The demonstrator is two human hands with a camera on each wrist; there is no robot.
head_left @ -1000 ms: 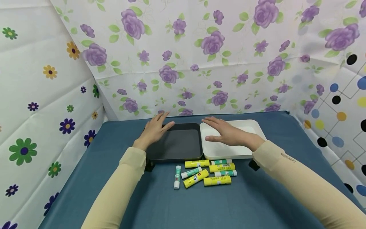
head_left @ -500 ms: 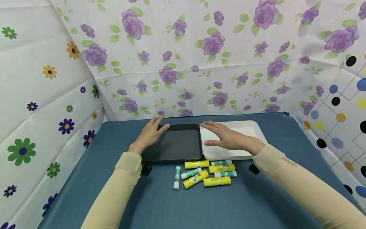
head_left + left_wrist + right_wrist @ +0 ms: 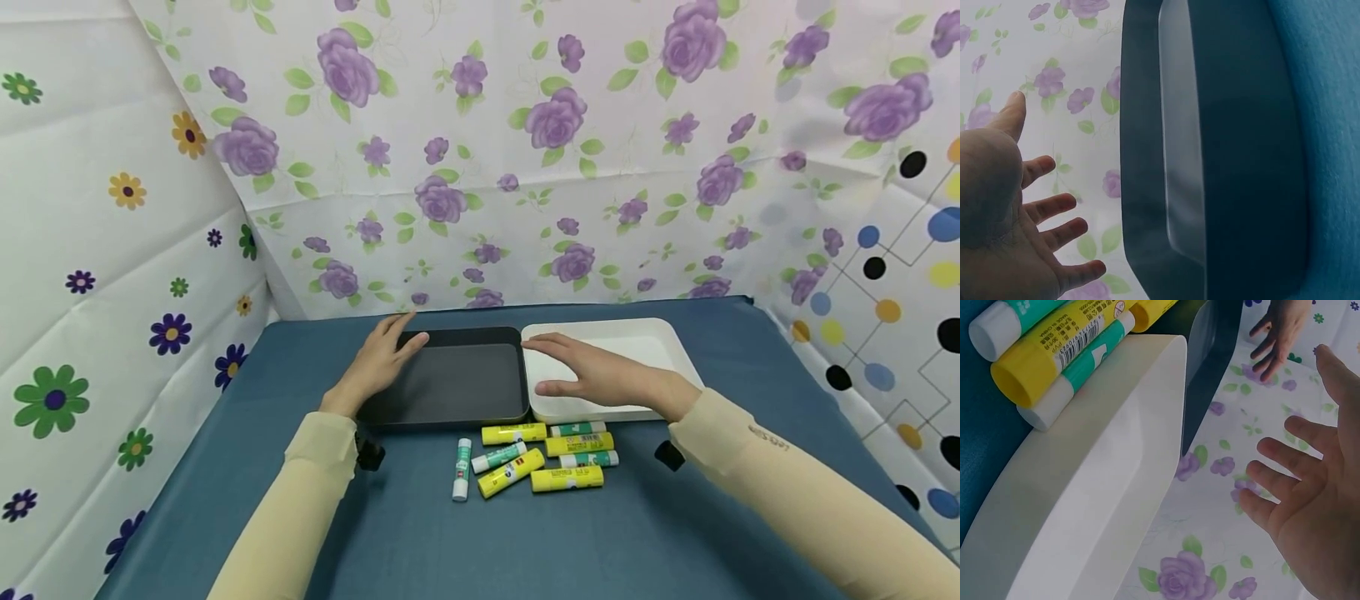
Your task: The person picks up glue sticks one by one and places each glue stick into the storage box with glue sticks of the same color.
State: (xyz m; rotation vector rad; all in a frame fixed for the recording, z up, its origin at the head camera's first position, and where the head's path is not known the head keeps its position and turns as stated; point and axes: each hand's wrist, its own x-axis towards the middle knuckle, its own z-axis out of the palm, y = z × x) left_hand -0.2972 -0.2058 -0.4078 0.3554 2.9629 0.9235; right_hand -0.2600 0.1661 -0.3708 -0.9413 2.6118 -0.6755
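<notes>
Above the left part of a dark grey tray point(image 3: 468, 383), my left hand point(image 3: 375, 362) hovers with spread fingers and holds nothing. My right hand point(image 3: 596, 372) hangs over a white tray point(image 3: 648, 343), fingers extended and thumb apart, also holding nothing. Both palms show bare in the wrist views, the left hand point(image 3: 997, 231) beside the dark tray's wall point(image 3: 1250, 187) and the right hand point(image 3: 1322, 512) past the white tray's rim point(image 3: 1085, 462). In front of the trays lie several yellow glue sticks point(image 3: 567, 478) and several green-and-white glue sticks point(image 3: 462, 471), none touched by a hand.
A blue cloth point(image 3: 525, 550) covers the table. The two trays stand side by side at its back. A flowered sheet point(image 3: 480, 167) hangs behind, with patterned sheets at left and right. A small black object sits at each wrist.
My left hand has drifted left and slightly nearer to me. The right hand has sunk slightly lower in the head view. Trays and glue sticks lie in the same arrangement.
</notes>
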